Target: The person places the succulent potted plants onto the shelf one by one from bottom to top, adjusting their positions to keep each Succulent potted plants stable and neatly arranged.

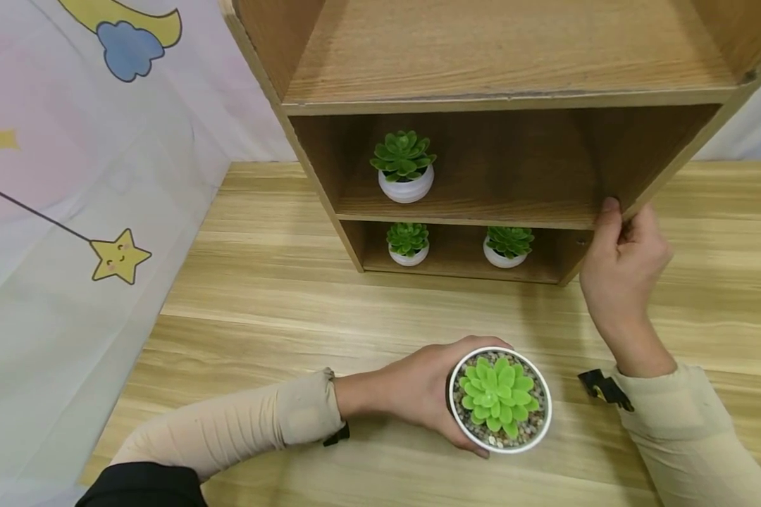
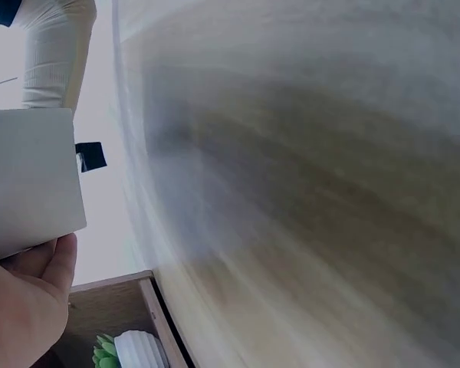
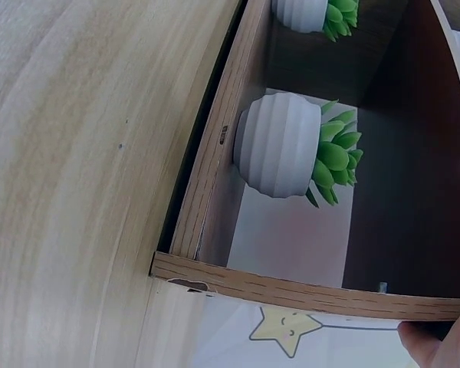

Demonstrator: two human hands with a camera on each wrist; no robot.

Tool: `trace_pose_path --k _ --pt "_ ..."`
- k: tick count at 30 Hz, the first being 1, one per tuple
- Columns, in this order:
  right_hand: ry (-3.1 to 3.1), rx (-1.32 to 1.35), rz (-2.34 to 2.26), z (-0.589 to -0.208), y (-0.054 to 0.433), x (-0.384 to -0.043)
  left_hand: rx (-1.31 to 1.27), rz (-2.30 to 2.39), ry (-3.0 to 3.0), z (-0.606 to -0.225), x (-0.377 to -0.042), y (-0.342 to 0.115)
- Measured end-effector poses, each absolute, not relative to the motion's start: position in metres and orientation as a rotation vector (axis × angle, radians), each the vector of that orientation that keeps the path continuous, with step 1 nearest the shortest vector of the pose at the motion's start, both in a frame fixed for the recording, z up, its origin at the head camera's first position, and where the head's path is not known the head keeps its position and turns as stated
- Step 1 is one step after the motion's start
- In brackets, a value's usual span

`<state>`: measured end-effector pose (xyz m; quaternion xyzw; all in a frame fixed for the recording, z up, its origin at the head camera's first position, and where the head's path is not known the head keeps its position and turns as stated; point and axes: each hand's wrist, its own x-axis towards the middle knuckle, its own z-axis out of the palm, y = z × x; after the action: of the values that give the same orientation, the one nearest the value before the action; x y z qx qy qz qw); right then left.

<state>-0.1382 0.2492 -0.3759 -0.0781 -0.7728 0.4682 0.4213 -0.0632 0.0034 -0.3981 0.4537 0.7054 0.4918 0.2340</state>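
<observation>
My left hand (image 1: 428,391) grips a white pot (image 1: 548,412) holding a light green succulent (image 1: 496,396) set in small pebbles, out in front of the shelf. In the left wrist view the pot's smooth white side (image 2: 31,180) shows, with fingers curled round it. My right hand (image 1: 628,271) pinches the right side panel of the wooden shelf (image 1: 507,98), thumb at the front edge near the middle board. A darker green succulent in a white pot (image 1: 406,184) stands at the left on the middle level. Two more potted succulents, left (image 1: 409,243) and right (image 1: 507,246), stand on the bottom level.
The shelf stands on a wood-grain table (image 1: 247,282). A pale cloth (image 1: 57,176) printed with a moon, a cloud and stars hangs at the left. Dark straps (image 1: 605,389) stick out at the sleeve cuffs.
</observation>
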Motion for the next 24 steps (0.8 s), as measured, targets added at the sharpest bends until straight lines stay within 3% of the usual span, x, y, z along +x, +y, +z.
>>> trace_pose_path --k 24 --pt "-1.956 -0.191 1.16 -0.3775 0.2498 -0.1356 1.164 1.4 2.051 -0.3926 -0.0709 0.0032"
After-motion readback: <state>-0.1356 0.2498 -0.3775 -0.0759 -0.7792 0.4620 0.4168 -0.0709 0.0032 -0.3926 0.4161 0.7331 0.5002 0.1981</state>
